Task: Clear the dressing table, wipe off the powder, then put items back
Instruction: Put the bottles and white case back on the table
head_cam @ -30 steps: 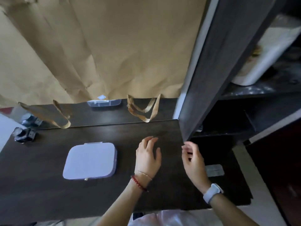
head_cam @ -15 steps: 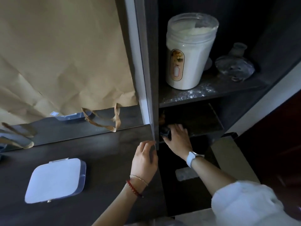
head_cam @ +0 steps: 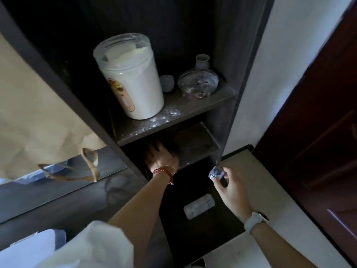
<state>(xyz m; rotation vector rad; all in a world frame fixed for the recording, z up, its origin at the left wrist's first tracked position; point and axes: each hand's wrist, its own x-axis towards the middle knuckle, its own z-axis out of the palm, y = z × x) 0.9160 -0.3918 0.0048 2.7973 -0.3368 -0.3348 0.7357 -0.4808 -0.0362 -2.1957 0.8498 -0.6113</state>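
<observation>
- Powder (head_cam: pixel 162 118) lies scattered on the shelf (head_cam: pixel 193 107) beside the white jar (head_cam: pixel 133 80); likely loose, smearing easily.
- Left hand (head_cam: pixel 161 158) reaches beneath that shelf, grip undeterminable.
- Right hand (head_cam: pixel 229 186) pinches a small bottle (head_cam: pixel 216 173); probably fragile, best held by its sides.

The right hand (head_cam: pixel 226 182) has come out of the lower shelf (head_cam: pixel 195 144) and now pinches a small dark bottle (head_cam: pixel 217 173) in front of the cabinet. The left hand (head_cam: pixel 160 157) has left the desk (head_cam: pixel 58 209) edge and reached into that same shelf; it's dark in there, so whether it holds anything I can't tell. The view has swung right, toward the cabinet.
</observation>
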